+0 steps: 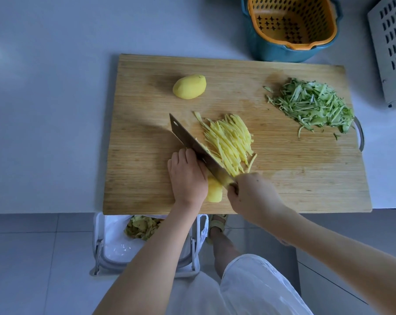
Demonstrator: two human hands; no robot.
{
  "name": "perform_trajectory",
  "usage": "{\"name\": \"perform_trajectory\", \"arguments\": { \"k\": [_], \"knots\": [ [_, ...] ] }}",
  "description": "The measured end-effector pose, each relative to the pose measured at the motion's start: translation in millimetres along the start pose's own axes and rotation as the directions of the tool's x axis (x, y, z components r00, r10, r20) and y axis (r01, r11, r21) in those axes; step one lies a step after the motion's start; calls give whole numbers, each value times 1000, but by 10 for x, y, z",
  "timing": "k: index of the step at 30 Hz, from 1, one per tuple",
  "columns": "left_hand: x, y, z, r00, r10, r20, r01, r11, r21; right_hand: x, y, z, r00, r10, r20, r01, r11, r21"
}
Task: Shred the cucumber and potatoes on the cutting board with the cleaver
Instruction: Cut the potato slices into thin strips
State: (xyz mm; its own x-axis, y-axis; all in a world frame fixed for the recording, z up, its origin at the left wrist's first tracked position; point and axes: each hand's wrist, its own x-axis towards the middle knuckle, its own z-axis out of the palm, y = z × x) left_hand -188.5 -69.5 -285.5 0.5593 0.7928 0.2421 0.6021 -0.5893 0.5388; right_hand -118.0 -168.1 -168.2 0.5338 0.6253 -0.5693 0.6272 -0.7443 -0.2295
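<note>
- The right hand (249, 192) grips the cleaver (197, 148) by its handle, blade angled across the cutting board (283, 178).
- The left hand (187, 176) presses curled fingers on a potato piece (214, 193) against the blade's side.
- Potato shreds (228, 139) lie just right of the blade.
- A whole peeled potato (189, 86) sits further back.
- Cucumber shreds (313, 105) are piled near the board's right edge.
- An orange strainer basket (290, 21) stands on the counter (44, 87).
</note>
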Motion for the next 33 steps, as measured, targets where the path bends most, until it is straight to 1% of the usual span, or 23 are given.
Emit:
{"name": "perform_trajectory", "arguments": {
  "k": [4,8,10,12,15,18,22,26,33],
  "knots": [
    [-10,-20,5,1000,5,0,-5,1000,27,369,-189,-15,995,-60,-75,68,991,114],
    [-3,-21,-13,1000,15,-6,-15,1000,3,268,-64,-128,987,-74,-140,99,978,184],
    [-9,-25,-34,1000,10,-19,-11,999,-32,70,42,-151,987,-50,-151,77,981,177],
    [-46,-48,-56,1000,11,-26,-12,999,-52,-125,116,-137,991,-28,-133,48,988,149],
    [-119,-74,-67,999,46,-15,-47,998,-30,-315,168,-39,996,-1,-84,7,998,69],
    [-114,-73,-46,999,44,-5,-44,999,9,-402,177,71,998,5,-62,-4,1000,20],
    [-109,-64,-32,998,65,-14,-64,995,73,-418,174,108,999,31,-45,-31,1000,-1],
    [-105,-41,-45,998,59,4,-59,994,95,-433,149,89,998,37,-45,-39,999,-28],
    [-107,-37,-55,998,47,34,-51,993,109,-434,144,77,998,52,-35,-52,999,5]
  ]
}}
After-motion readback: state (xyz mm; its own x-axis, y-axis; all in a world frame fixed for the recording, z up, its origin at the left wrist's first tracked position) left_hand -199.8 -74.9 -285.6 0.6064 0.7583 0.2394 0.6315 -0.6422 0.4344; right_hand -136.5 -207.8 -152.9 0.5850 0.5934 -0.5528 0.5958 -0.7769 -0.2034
